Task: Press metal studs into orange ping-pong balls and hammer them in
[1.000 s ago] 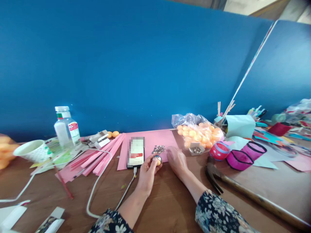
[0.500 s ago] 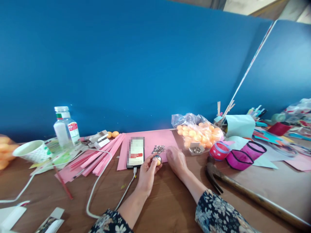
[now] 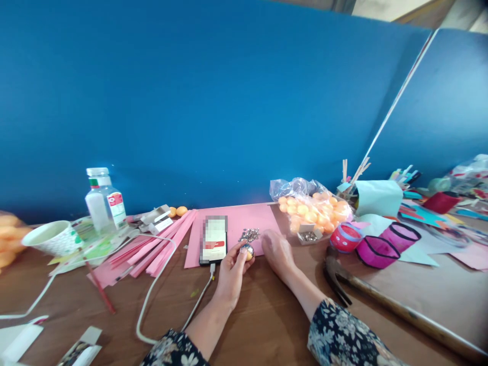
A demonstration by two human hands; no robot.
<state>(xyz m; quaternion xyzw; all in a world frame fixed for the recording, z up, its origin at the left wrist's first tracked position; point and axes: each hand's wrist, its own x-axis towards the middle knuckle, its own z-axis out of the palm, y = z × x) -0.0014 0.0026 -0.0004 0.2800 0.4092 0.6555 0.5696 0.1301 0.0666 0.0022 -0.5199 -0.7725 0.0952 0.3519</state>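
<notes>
Head view shows an orange ball [image 3: 249,253], silvery on top.

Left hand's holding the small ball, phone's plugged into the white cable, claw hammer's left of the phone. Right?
One slip: the head view shows the claw hammer right of the phone. The left hand does hold the small ball; the white cable is plugged in.

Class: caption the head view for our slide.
Left hand holds a ball, part orange, part shiny silver, near small metal pieces on pink paper; right hand beside them.
</notes>
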